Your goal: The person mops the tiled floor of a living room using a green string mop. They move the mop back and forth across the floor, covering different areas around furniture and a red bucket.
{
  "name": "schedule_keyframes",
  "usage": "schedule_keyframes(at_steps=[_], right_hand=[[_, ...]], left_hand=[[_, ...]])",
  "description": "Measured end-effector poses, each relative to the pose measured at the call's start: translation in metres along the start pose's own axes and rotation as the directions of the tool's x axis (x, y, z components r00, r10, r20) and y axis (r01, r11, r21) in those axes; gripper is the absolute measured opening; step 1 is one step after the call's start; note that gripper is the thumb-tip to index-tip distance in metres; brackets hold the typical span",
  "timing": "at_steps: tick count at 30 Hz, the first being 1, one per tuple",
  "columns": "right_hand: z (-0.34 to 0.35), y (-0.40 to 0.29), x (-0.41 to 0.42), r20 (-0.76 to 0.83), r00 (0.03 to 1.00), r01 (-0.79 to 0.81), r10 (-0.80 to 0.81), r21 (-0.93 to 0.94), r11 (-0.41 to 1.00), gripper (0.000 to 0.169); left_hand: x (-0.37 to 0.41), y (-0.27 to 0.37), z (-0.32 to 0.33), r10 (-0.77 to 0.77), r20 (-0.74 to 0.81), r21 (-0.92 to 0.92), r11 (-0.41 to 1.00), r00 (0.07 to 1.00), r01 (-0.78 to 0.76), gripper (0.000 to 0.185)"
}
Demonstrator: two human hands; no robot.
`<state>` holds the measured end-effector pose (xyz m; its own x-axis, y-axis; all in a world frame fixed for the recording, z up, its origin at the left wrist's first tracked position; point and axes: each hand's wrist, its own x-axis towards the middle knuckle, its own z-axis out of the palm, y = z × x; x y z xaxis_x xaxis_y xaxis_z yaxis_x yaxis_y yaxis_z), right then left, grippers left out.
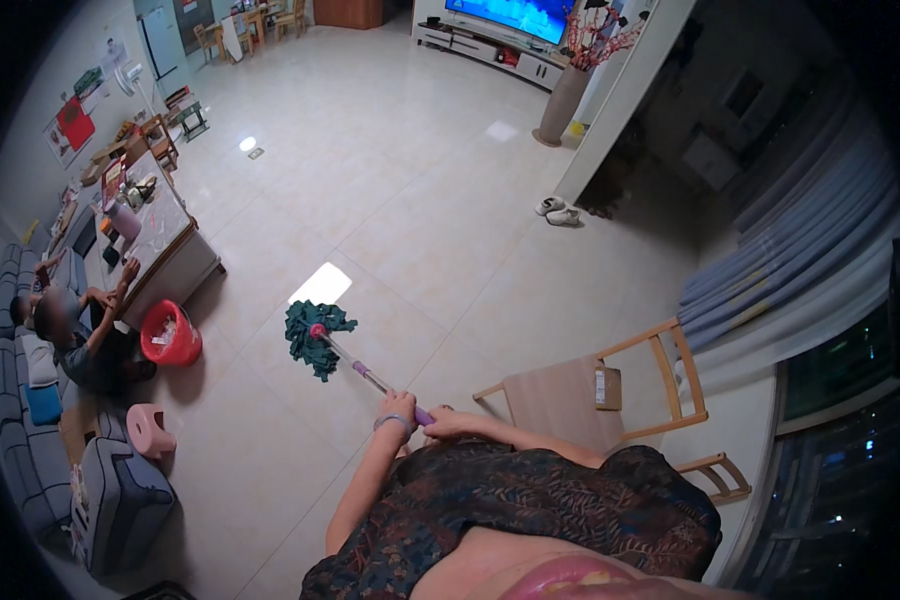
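Both of my hands grip the handle of a mop [375,381], which slants away from me to the upper left. My left hand [397,410], with a bracelet at its wrist, is closed around the shaft farther down toward the head. At the purple upper end of the handle, close to my body, my right hand [445,423] holds on. The dark green strip mop head [316,349] lies spread on the pale tiled floor [405,262], joined to the pole by a pink fitting. A bright light reflection shows just beyond it.
A red bin [171,334] with litter and a pink stool [150,430] stand at left, near a person [82,345] seated on a grey sofa [26,427] beside a table [169,225]. A wooden chair [562,397] bearing a small box [608,388] is at right. White shoes [559,211] lie by the wall.
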<state>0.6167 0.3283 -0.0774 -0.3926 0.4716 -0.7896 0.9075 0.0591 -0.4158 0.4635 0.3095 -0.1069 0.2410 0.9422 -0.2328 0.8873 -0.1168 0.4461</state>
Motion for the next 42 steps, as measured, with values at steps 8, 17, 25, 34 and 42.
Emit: schedule_keyframes(at_steps=[8, 17, 25, 34, 42], right_hand=[[-0.090, -0.002, -0.170, 0.187, 0.982, -0.115, 0.023, 0.503, 0.856, 0.019], [-0.042, 0.061, -0.165, 0.033, 0.999, -0.043, 0.029, 0.590, 0.806, 0.023], [-0.044, 0.030, -0.090, 0.002, 1.000, 0.007, -0.009, 0.473, 0.881, 0.021], [-0.011, -0.057, -0.024, 0.116, 0.934, 0.262, -0.337, 0.418, 0.870, 0.032], [-0.037, -0.001, -0.084, -0.016, 0.958, 0.282, -0.286, 0.232, 0.931, 0.038]], left_hand=[[0.025, 0.104, -0.060, 0.358, 0.318, -0.167, 0.932, 0.878, -0.320, 0.034], [0.043, 0.119, 0.023, 0.619, 0.388, -0.484, 0.767, 0.683, -0.420, 0.034], [0.051, 0.050, 0.039, 0.410, 0.178, -0.259, 0.897, 0.894, -0.359, 0.026], [-0.009, -0.057, 0.036, 0.190, -0.238, -0.111, 0.969, 0.953, -0.221, 0.017], [0.004, 0.029, 0.026, 0.161, 0.002, -0.137, 0.978, 0.987, -0.159, 0.023]])
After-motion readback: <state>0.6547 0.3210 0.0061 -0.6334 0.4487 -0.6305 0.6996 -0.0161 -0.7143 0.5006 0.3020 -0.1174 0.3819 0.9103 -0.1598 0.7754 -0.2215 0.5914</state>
